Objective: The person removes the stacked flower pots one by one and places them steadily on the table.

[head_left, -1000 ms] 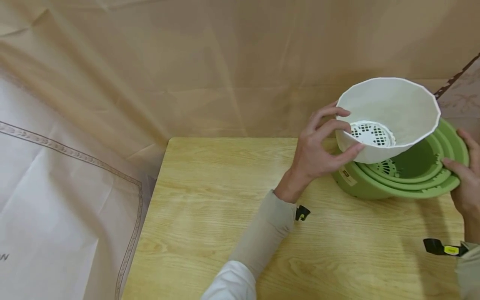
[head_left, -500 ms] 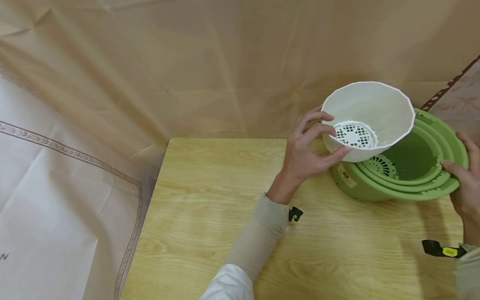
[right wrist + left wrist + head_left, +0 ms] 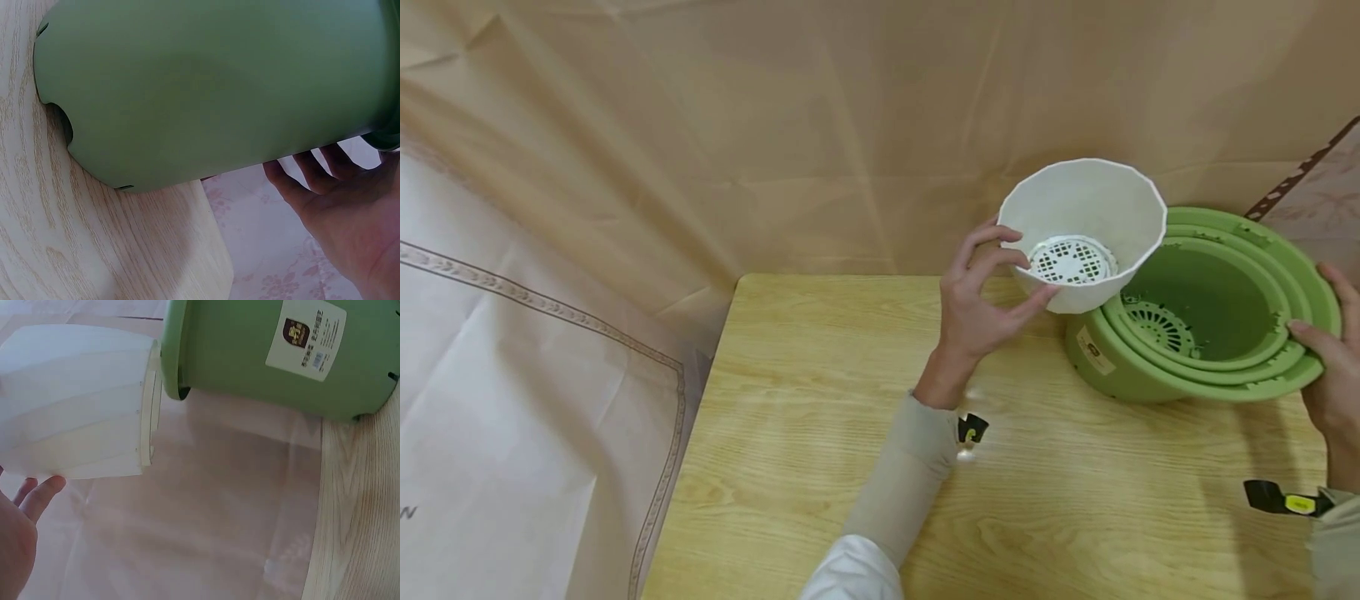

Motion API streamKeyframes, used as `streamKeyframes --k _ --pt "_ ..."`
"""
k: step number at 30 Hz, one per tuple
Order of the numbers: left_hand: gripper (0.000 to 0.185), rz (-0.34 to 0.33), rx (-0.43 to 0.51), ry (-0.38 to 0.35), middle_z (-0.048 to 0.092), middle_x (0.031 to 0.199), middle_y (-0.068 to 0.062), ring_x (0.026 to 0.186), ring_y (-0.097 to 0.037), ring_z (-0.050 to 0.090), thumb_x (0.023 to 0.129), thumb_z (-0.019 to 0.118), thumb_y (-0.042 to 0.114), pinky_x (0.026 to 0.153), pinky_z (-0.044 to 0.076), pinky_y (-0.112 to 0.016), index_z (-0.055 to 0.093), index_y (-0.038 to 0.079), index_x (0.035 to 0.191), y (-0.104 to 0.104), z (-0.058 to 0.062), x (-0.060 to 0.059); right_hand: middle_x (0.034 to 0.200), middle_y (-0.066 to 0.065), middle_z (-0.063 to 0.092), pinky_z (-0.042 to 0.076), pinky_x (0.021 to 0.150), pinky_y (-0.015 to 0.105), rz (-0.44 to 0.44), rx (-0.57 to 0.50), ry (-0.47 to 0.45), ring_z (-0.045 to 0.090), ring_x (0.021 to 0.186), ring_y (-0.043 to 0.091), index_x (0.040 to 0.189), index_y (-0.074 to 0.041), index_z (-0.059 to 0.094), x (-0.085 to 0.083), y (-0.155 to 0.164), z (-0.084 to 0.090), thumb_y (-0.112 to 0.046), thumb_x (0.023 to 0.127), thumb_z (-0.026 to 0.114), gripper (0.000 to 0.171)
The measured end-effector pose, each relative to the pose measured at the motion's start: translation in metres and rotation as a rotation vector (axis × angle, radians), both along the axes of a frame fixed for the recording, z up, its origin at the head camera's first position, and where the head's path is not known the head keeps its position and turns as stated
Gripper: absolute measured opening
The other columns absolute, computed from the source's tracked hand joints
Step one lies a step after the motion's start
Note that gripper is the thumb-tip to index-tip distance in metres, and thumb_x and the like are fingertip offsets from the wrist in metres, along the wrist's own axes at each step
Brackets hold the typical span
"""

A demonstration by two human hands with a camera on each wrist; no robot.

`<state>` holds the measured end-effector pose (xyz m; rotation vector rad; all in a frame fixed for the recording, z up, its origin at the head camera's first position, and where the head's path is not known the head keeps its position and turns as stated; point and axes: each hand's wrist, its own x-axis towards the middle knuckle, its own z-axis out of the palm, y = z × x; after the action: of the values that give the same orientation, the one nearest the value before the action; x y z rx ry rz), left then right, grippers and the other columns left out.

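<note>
- The white faceted flowerpot (image 3: 1086,225), with a perforated white grid insert (image 3: 1067,260) lying in its bottom, is held in the air, tilted so its mouth faces the head camera, above the far edge of the table and just left of the green stack.
- The left hand (image 3: 976,304) grasps the white pot by its left wall: the fingers curl over the rim and the thumb presses under the lower side. From the left wrist view the pot's ribbed outer wall (image 3: 75,403) shows, with only a thumb tip and a bit of palm (image 3: 22,519) in the frame.
- Just right of the pot stands the stack of nested green flowerpots (image 3: 1206,317), tipped on the table with its mouth turned toward the camera; a slotted drain disc (image 3: 1157,327) shows in the innermost one, and a paper label (image 3: 1093,350) is stuck on the outer wall, also seen from the left wrist (image 3: 306,337).
- The right hand (image 3: 1326,367) grips the stack at its right rim, fingers over the edge; the right wrist view shows the fingers (image 3: 312,175) lying curved under the green wall (image 3: 206,87).
- The wooden table (image 3: 820,433) carries the stack; tan paper sheeting (image 3: 700,125) hangs behind it.
</note>
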<state>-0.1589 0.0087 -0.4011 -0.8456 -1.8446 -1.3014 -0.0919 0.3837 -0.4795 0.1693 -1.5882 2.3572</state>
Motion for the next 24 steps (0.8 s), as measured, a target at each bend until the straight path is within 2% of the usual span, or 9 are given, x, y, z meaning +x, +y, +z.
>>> streamKeyframes --k 8,17,24 --pt "0.034 0.038 0.030 0.000 0.062 0.107 -0.019 0.117 -0.037 0.058 0.066 0.091 0.012 0.109 0.042 -0.040 0.063 0.001 0.083 -0.014 -0.004 -0.001 0.146 0.015 0.038 0.053 0.084 0.021 -0.004 -0.015 0.009 0.058 0.122 0.016 0.154 -0.001 0.026 -0.001 0.000 0.000 0.018 0.096 0.030 0.061" --pt "0.034 0.084 0.063 -0.020 0.061 0.105 -0.019 0.113 -0.040 0.058 0.065 0.092 0.010 0.109 0.042 -0.042 0.064 0.001 0.082 -0.034 -0.015 -0.004 0.149 0.014 0.034 0.053 0.083 0.019 0.013 -0.023 -0.010 0.057 0.123 0.015 0.155 -0.003 0.024 0.000 -0.003 -0.001 0.015 0.098 0.031 0.061" --pt "0.032 0.127 0.078 -0.070 0.060 0.105 -0.017 0.123 -0.038 0.054 0.067 0.091 0.011 0.109 0.042 -0.042 0.064 0.002 0.081 -0.046 -0.025 -0.001 0.148 0.015 0.037 0.052 0.084 0.021 0.020 -0.030 0.022 0.058 0.123 0.016 0.153 0.000 0.027 0.000 -0.002 -0.001 0.014 0.098 0.031 0.057"
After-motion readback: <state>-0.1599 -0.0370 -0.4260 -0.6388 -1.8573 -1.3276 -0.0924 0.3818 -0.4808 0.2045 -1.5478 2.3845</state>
